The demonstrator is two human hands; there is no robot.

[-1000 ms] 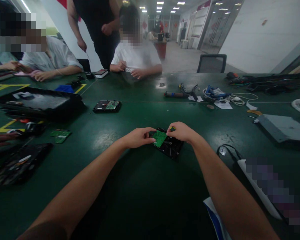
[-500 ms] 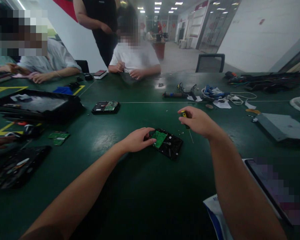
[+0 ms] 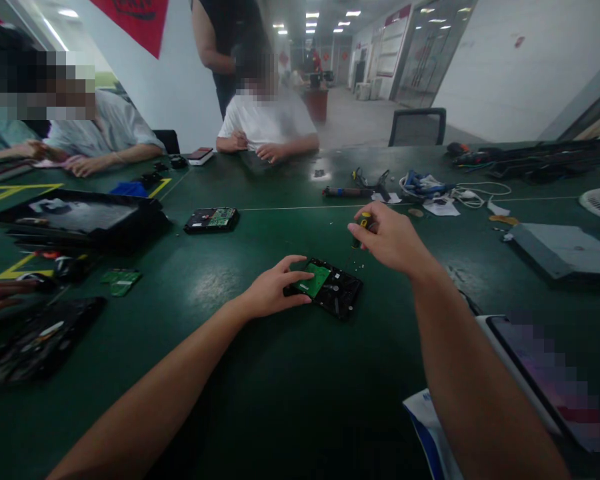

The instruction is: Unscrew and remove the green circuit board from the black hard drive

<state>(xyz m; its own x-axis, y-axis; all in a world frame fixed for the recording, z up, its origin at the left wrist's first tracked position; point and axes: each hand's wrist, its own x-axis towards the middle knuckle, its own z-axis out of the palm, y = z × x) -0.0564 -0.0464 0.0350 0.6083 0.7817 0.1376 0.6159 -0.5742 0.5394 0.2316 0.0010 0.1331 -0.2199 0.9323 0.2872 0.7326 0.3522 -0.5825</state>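
A black hard drive with a green circuit board lies flat on the dark green table. My left hand grips its left end, thumb along the near edge and fingers across the far edge, one finger on the board. In my right hand is a small screwdriver with a yellow and black handle. Its thin shaft points down toward the drive's far right edge; whether the tip touches cannot be made out. Several tiny screws lie beside that edge.
Another hard drive and a loose circuit board lie leftward, near a black tray. A metal case and a tablet are on the right. Cables lie farther back. Co-workers sit across the table.
The screwdriver has swung from right of the drive to its far right edge, shaft now leaning left. My left hand's fingers have spread, one coming onto the green board.
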